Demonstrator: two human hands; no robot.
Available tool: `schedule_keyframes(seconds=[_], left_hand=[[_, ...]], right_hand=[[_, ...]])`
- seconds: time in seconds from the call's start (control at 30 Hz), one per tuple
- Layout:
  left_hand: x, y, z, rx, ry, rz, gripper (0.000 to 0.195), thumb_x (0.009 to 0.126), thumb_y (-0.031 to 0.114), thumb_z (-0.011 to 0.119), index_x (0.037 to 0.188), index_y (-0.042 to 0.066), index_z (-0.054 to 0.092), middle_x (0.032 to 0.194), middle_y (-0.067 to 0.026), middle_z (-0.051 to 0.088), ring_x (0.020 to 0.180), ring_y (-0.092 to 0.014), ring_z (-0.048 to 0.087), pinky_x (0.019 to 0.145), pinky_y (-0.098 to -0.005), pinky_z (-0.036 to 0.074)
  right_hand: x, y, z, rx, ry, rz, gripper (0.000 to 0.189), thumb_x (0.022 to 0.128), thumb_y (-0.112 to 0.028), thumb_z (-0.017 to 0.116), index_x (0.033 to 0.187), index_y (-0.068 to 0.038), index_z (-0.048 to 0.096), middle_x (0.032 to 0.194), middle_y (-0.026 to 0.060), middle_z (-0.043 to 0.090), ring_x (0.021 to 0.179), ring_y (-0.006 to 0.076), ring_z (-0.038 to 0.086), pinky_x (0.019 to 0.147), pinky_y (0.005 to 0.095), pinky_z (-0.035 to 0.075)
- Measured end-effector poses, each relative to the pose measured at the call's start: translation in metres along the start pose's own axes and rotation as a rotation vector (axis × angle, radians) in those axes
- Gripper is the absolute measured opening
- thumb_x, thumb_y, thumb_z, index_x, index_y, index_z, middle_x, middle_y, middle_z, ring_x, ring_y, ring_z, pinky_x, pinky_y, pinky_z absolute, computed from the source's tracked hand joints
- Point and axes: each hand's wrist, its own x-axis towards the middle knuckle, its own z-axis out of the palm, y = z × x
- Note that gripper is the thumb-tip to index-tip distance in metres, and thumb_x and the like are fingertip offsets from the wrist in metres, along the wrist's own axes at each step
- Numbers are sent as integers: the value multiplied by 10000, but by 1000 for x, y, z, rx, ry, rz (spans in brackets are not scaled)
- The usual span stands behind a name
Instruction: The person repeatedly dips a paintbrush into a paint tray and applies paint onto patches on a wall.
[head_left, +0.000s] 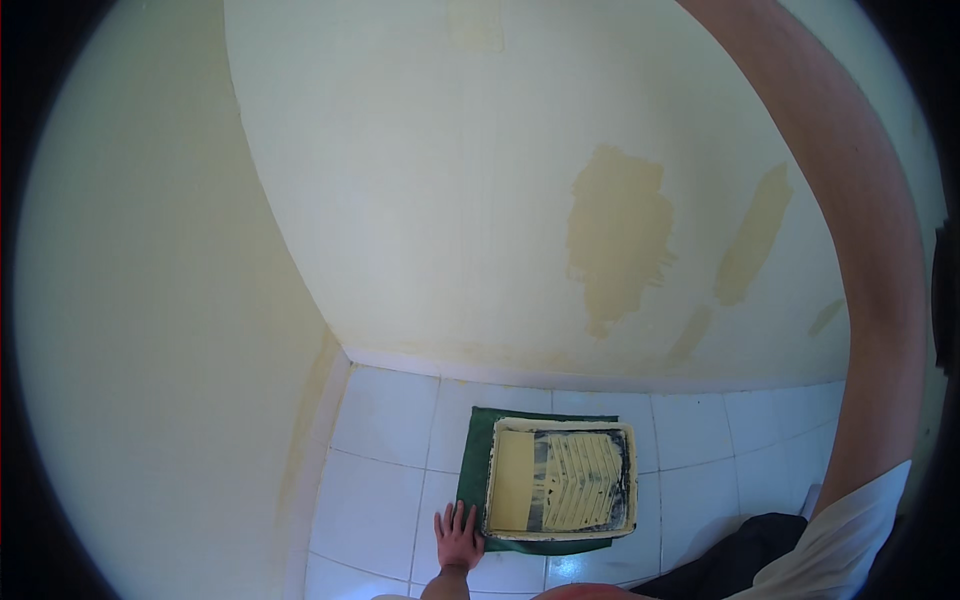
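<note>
My left hand (459, 541) is palm down with its fingers spread, at the left edge of a green cloth (472, 472). Its thumb side is close to the near left corner of a paint tray (632, 480); I cannot tell whether they touch. Pale yellow paint (511, 480) fills the tray's left well, and the ribbed slope (581, 480) on the right is streaked with yellow over black. The tray lies on the cloth. My right arm (885, 300) stretches up along the right side past the top of the view, so the right hand is out of view.
White floor tiles (382, 487) meet a pale wall (412, 187) and a side wall (150, 300) at a corner. Darker yellow patches (621, 232) mark the wall. A low baseboard (487, 369) runs along its foot. Dark clothing (735, 555) on my leg is at lower right.
</note>
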Motion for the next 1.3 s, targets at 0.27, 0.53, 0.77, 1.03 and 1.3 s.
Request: schedule_keyframes(seconds=[0.27,0.53,0.77,1.03,1.3], left_hand=[[-1,-2,2,-27,28,3,653,881,315,542,1517,173,496,1595,-140,413,1519,-368,288,1250,-625,135],[-2,0,0,-36,13,-2,656,881,320,541,1520,181,493,1598,-134,409,1518,-370,288,1250,-627,135],[-1,0,-3,-48,26,-2,647,882,315,542,1512,176,502,1591,-138,419,1507,-377,305,1248,-629,142],[-2,0,-2,-49,23,-7,642,883,313,541,1509,173,505,1588,-139,423,1510,-375,300,1245,-631,148],[0,0,0,-15,6,4,646,886,319,539,1515,175,498,1597,-137,410,1517,-372,287,1250,-626,138]], right_hand=[[-34,-10,22,56,-352,195,205,1039,-82,556,1211,23,518,1049,150,645,984,235,656,886,407,550],[-24,-3,16,20,-159,37,139,1030,-75,542,1122,21,503,957,141,636,907,231,664,827,394,546],[-40,6,29,141,-165,129,138,1015,-67,570,1102,18,504,943,135,629,906,227,670,820,400,546],[-57,1,26,-8,-212,144,135,1025,-54,555,1132,14,507,962,151,643,931,222,675,816,384,545],[-76,23,30,41,-106,82,160,1029,-74,569,1147,10,500,925,113,615,840,188,637,774,370,535]])
